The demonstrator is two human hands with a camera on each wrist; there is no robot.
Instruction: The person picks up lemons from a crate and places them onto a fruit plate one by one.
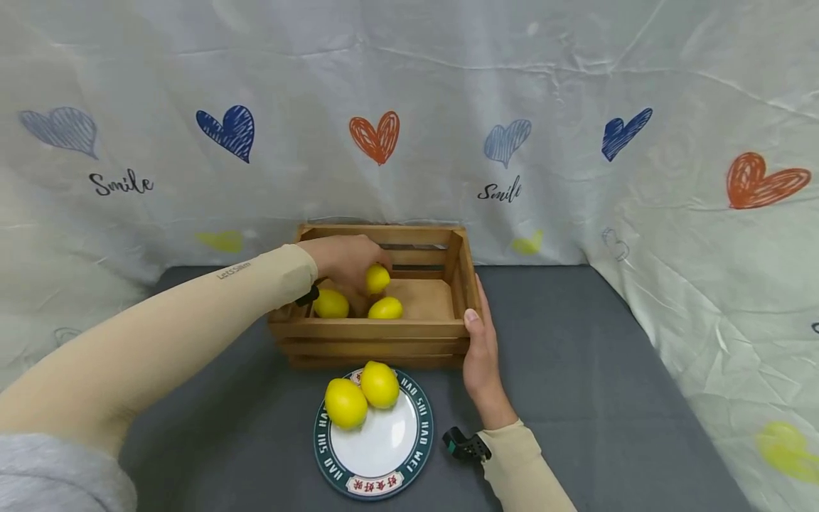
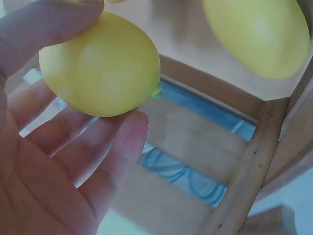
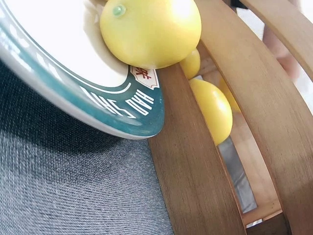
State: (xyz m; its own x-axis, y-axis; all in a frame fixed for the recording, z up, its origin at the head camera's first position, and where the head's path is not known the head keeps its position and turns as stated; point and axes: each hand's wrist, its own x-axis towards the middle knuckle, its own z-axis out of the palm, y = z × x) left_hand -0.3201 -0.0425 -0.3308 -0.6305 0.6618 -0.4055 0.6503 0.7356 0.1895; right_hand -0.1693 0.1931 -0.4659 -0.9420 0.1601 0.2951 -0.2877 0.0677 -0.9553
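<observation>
Inside the wooden crate (image 1: 377, 329), my left hand (image 1: 345, 259) holds a yellow lemon (image 2: 102, 66) between the thumb and fingers. Two more lemons are visible in the crate: one lemon (image 1: 330, 304) by the left wrist and another lemon (image 1: 386, 308) near the front slat. My right hand (image 1: 482, 355) grips the crate's front right corner, thumb at the front and fingers along the outer side. In front of the crate, a white plate (image 1: 371, 451) with a green lettered rim bears two lemons, a left lemon (image 1: 346, 403) and a right lemon (image 1: 380, 385).
Crate and plate stand on a dark grey tabletop (image 1: 563, 398). Behind them hangs a pale cloth (image 1: 435, 107) printed with hearts and the word Smile, close to the crate's back. The cloth continues down the right side of the table.
</observation>
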